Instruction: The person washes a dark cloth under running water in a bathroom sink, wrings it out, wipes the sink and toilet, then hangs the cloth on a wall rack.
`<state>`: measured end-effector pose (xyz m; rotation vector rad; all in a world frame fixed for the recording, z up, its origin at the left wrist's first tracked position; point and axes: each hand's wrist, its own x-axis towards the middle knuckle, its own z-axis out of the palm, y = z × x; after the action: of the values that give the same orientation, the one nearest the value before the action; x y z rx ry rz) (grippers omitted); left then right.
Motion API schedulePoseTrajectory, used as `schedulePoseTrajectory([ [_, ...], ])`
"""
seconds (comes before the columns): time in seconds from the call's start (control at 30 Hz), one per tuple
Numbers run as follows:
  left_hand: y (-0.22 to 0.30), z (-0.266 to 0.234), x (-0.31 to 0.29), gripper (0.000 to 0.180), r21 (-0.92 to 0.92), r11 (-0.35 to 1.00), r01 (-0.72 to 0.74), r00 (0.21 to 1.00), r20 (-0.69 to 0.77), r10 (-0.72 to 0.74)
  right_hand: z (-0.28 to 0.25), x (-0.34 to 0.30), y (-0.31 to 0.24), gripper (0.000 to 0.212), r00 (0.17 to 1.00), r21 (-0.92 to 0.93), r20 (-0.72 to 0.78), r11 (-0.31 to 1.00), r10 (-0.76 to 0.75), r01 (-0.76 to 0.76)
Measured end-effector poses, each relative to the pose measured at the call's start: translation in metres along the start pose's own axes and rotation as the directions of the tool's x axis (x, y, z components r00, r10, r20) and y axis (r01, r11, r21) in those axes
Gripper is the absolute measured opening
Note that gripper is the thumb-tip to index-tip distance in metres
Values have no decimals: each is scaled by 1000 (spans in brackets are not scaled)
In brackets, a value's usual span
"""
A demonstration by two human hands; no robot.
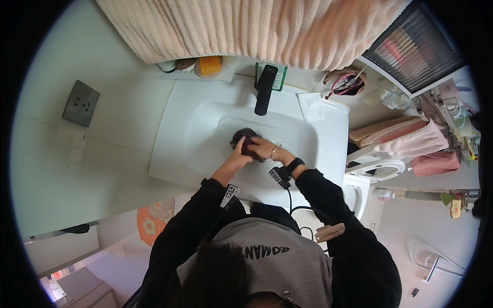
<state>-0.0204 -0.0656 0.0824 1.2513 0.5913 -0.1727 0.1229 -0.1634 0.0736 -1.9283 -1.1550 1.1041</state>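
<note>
Over the white washbasin [177, 133], both of my hands grip a dark brown, wet-looking bundle [247, 145], maybe cloth; its exact kind I cannot make out. My left hand [237, 158] holds its near left side, thumb along it. From the right, my right hand [263, 148] has its fingers closed over the top. A little water lies in the basin around the bundle. Beyond the hands, the black faucet [264, 92] points down into the basin. The undersides of the fingers are hidden.
A white cloth or paper square [310, 107] lies on the basin's right rim. An orange item [209, 65] stands on the back left ledge. Behind hangs a large peach towel [231, 31]. To the right are a white toilet seat [379, 169] and a pink towel [418, 141].
</note>
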Motion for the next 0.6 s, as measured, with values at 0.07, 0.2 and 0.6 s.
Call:
schedulePoseTrajectory([
  [0.07, 24, 13, 1, 96, 71, 995, -66, 995, -64, 71, -20, -11, -26, 32, 994, 332, 19, 936, 112, -112],
  [0.2, 59, 14, -3, 95, 62, 971, -232, 970, -54, 235, -51, -32, -88, 22, 984, 541, -116, 839, 137, -53],
  [0.6, 99, -17, -12, 70, 93, 864, -495, 869, 56, 492, -103, -75, -213, 25, 933, 673, -359, 691, -5, 263],
])
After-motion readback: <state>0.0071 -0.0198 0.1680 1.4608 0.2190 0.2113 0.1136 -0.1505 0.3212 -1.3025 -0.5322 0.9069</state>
